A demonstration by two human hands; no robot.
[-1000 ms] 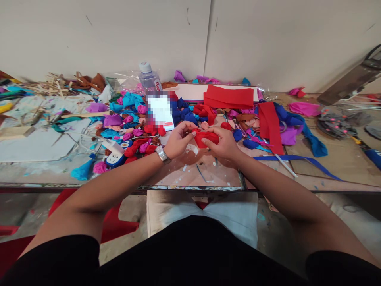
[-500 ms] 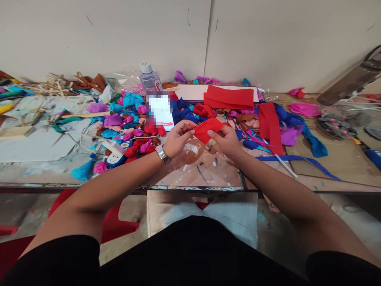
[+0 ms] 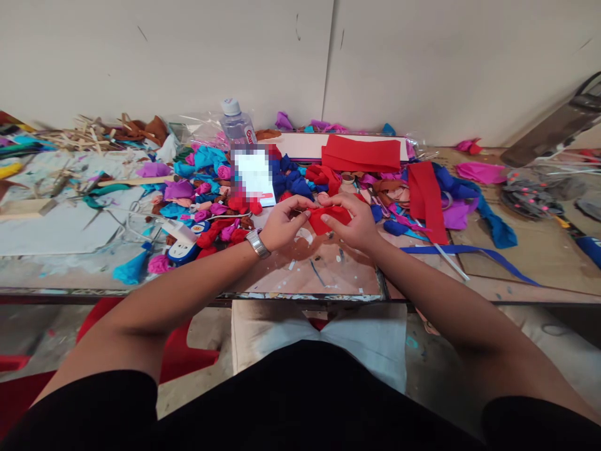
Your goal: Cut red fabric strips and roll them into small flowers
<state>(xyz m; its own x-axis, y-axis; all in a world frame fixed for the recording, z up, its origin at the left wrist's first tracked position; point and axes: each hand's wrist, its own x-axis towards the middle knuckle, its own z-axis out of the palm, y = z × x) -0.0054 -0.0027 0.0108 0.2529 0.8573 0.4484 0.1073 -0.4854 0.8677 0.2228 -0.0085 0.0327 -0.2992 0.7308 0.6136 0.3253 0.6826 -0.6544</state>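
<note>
Above the table's near middle, a piece of red crepe paper (image 3: 331,220) is stretched between my two hands. My left hand (image 3: 285,222), with a watch at the wrist, pinches its left end between thumb and fingertips. From the right, my right hand (image 3: 353,220) grips the paper, thumb on the near side and fingers curled over the top, hiding part of it. Just beyond them lies a heap of crumpled and twisted paper (image 3: 299,181) in blue, red, pink and purple. Folded red strips (image 3: 360,154) rest behind, and another red strip (image 3: 426,202) lies to the right.
A lit phone (image 3: 256,175) leans near a clear bottle (image 3: 237,124). A power strip (image 3: 184,250) with a cable lies left. Wooden sticks (image 3: 96,134) are piled at the back left. A blue ribbon (image 3: 474,250) and a dark tumbler (image 3: 554,119) are on the right.
My right hand has shifted left and its fingers have come over the top of the red paper, close to my left fingertips. The paper looks more gathered and less of it shows.
</note>
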